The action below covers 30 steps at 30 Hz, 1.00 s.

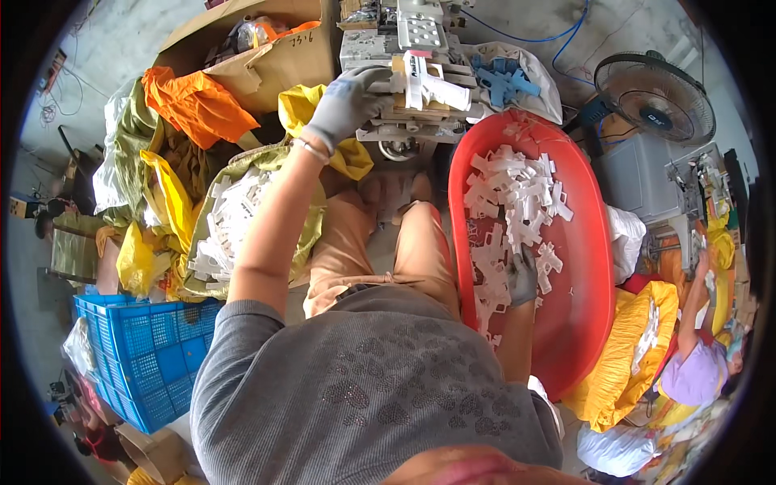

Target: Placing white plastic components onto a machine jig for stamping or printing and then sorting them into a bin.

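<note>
In a grey glove, my left hand [343, 105] reaches to the left side of a bench machine [404, 125], its fingers apart beside the fixture. A white plastic toy pistol piece [432, 86] with dark printing lies on that fixture, just right of my fingertips. Low in a red oval tub [578, 323] is my gloved right hand [522, 279], its fingers closed on a white toy pistol piece [517, 234] at the edge of the heap. Similar white pieces [509, 182] are piled in the tub.
A sack of white pieces [234, 218] stands left of my legs. Blue toy pistols [505, 81] lie right of the machine. Around me are a cardboard box [283, 73], a blue crate [153, 356], a fan [655, 97] and a yellow sack [622, 356]. Another person [695, 372] sits far right.
</note>
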Motion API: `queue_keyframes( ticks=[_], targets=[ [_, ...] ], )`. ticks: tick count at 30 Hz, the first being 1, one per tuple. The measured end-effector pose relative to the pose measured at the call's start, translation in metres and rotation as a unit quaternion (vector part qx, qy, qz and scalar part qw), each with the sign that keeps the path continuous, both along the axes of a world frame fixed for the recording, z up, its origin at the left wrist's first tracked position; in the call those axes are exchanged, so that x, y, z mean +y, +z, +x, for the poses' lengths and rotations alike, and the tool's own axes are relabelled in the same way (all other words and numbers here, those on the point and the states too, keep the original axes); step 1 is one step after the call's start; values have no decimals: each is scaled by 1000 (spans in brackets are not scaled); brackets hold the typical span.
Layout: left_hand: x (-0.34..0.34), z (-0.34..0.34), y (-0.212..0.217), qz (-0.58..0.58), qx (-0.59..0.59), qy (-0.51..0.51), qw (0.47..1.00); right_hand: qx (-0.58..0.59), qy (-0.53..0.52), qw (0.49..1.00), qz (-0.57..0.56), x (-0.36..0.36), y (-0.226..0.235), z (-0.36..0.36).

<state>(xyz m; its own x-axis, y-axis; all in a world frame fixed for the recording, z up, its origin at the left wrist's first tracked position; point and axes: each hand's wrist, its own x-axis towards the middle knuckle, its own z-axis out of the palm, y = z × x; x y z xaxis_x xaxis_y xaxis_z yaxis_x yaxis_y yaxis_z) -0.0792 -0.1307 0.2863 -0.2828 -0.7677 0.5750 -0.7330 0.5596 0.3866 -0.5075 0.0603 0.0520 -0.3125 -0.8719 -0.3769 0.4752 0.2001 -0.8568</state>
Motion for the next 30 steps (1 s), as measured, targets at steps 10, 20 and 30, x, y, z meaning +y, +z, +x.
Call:
queue_keyframes(
  ticks=[10,20,30],
  targets=[
    [-16,3,13,-2,79,-15,997,-43,82,984,-155,-56,95,30],
    [155,163,-87,43,191,293,936,272,273,874,-296,-189,219,139],
    [223,167,-129,169,201,352,899,419,357,718,-426,-241,210,152]
  ],
)
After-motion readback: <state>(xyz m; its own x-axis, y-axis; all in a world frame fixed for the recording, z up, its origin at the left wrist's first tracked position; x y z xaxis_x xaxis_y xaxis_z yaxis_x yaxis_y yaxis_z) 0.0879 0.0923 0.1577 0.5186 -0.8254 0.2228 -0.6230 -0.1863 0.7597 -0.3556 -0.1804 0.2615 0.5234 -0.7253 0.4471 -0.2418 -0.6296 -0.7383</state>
